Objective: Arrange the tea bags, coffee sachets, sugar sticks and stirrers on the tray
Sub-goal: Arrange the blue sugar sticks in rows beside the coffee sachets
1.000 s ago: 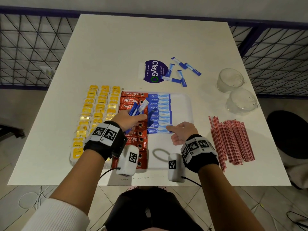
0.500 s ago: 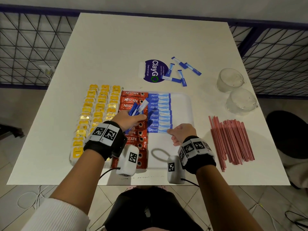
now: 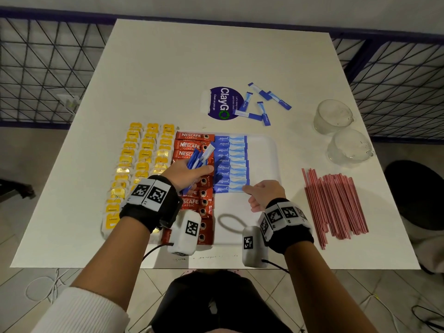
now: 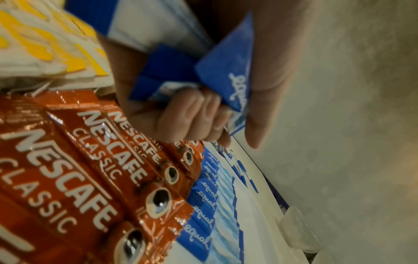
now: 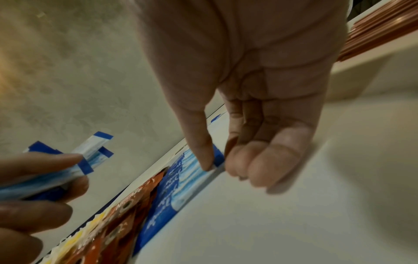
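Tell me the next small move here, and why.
Probably let the right hand release the newest sugar stick, which already lies at the near end of the blue row, and draw another from the bunch of sugar sticks in the left hand; bare tray remains below.

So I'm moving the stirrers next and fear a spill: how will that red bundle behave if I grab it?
The red stirrers are thin, loose sticks lying side by side on the table, so they will probably scatter or roll if pushed. They look light and likely somewhat bendy. Nothing binds them, so some may slip from a loose grip.
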`<state>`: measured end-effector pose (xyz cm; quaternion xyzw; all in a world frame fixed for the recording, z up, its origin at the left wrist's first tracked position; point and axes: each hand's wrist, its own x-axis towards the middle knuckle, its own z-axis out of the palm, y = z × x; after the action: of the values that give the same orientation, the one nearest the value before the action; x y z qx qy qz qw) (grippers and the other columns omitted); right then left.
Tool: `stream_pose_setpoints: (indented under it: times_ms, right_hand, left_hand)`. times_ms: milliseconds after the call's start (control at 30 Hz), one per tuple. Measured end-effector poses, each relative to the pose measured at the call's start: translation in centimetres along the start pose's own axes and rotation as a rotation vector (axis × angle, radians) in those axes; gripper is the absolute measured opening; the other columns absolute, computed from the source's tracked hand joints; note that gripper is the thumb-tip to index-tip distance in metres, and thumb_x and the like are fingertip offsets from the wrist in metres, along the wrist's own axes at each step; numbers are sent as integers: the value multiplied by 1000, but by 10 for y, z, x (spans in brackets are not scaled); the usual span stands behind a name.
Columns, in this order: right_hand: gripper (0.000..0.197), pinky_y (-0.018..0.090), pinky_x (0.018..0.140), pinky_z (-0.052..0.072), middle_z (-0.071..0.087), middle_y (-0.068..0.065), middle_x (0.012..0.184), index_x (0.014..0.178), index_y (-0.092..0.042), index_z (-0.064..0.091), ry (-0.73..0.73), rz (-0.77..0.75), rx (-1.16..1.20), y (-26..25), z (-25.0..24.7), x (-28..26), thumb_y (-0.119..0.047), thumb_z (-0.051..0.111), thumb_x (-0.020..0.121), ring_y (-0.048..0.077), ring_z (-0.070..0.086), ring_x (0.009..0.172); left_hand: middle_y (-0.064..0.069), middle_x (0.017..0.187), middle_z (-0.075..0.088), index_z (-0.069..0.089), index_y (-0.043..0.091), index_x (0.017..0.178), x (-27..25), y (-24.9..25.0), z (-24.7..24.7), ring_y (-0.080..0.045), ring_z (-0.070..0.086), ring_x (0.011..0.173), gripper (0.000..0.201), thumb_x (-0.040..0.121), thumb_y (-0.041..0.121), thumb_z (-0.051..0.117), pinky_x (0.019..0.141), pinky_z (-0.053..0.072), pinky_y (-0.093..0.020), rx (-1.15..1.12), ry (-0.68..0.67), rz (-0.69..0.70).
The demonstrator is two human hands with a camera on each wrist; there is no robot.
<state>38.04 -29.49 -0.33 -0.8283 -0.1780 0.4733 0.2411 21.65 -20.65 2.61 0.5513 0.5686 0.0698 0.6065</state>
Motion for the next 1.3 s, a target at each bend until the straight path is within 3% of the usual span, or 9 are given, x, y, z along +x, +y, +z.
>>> stream_pose_setpoints:
  times_ms: [133, 267, 400, 467, 633, 733, 1000, 1167, 1300]
  right_hand:
    - [29, 23, 46, 49, 54, 8, 60, 70, -9, 46, -2, -33, 117, -2, -8, -6, -25, 65, 85, 19, 48, 49]
    - [23, 27, 54, 51, 56, 8, 63, 88, -6, 54, -91, -148, 325, -13, -9, -14, -26, 66, 85, 16, 50, 51]
    - [9, 20, 52, 48, 54, 7, 71, 96, -5, 57, -243, -273, 397, -23, -6, -27, -11, 58, 89, 15, 50, 56]
    - [10, 18, 50, 48, 55, 6, 71, 100, -5, 57, -253, -309, 375, -23, -6, -28, -8, 55, 91, 13, 50, 57]
    - [15, 21, 50, 44, 54, 5, 64, 78, -9, 59, -249, -311, 437, -20, -11, -29, -2, 53, 89, 13, 48, 53]
    - [14, 21, 48, 45, 55, 5, 61, 75, -9, 58, -272, -304, 495, -19, -12, -30, -5, 57, 88, 13, 49, 51]
    - [13, 19, 49, 51, 61, 2, 48, 74, -2, 55, -175, -306, 650, -11, -19, -17, 3, 57, 86, 8, 56, 43]
    - [10, 19, 50, 53, 64, 5, 53, 80, -3, 55, -220, -313, 685, -8, -23, -17, 5, 58, 85, 10, 56, 42]
    - [8, 17, 53, 52, 63, 9, 64, 80, -4, 59, -248, -331, 526, -5, -25, -16, 3, 62, 82, 8, 58, 45]
  left_hand:
    - [-1, 63, 47, 53, 19, 85, 1, -1, 1, -13, 44, 53, 10, 89, 24, 60, 50, 41, -21, -11, -75, 35]
    - [0, 57, 57, 55, 11, 79, 0, 1, 10, -11, 52, 45, 15, 91, 19, 57, 46, 46, -21, -127, -225, 49]
    - [0, 61, 67, 62, 7, 88, -7, 5, 27, -8, 59, 45, 16, 90, 22, 57, 47, 51, -19, -199, -239, 88]
    - [1, 58, 64, 60, 8, 82, -10, 6, 33, -7, 56, 42, 16, 89, 22, 58, 44, 49, -18, -214, -250, 113]
    - [2, 51, 61, 57, 10, 76, -16, 7, 39, -7, 51, 38, 16, 90, 19, 57, 41, 45, -17, -224, -287, 134]
    - [3, 49, 60, 58, 9, 71, -17, 7, 40, -6, 52, 37, 20, 89, 19, 59, 41, 45, -16, -186, -282, 122]
    - [1, 64, 70, 63, 7, 83, -16, 4, 23, -5, 50, 39, 5, 84, 13, 64, 36, 41, -15, -198, -298, -32]
    - [4, 37, 53, 59, 4, 79, -22, 8, 19, -3, 31, 28, 13, 87, 13, 60, 32, 26, -13, -133, -232, -32]
    - [5, 32, 48, 57, 2, 74, -23, 8, 19, -3, 31, 26, 16, 87, 12, 60, 32, 26, -13, -105, -168, -20]
